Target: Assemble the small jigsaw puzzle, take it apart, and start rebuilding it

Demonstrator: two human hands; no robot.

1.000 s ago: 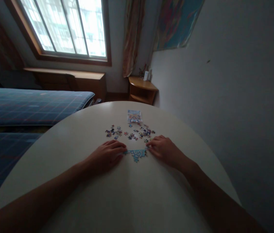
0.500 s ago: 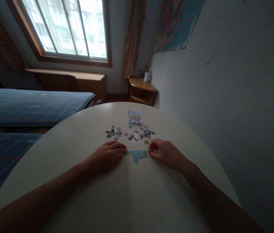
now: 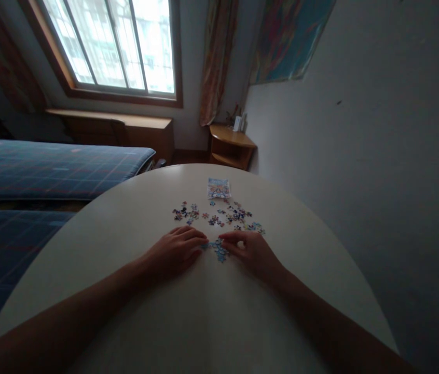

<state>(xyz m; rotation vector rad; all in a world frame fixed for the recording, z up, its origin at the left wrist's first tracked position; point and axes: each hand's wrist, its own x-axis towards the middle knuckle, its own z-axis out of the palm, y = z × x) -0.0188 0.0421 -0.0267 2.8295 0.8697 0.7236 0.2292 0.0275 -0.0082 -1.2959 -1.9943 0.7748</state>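
One packet (image 3: 218, 188), one puzzle section (image 3: 221, 253), left hand (image 3: 175, 250) unclenched, right hand (image 3: 251, 254) pinching it

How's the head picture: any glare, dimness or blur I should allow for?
Head view throughout: the window glares nearly white, while the right-hand wall sits dim; the left hand and right hand look dark; the loose puzzle pieces are too small and soft to make out their prints.

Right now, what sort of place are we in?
Most likely a bedroom in a home: a plaid mattress lies left of the white table, and a patterned curtain hangs beside the window.
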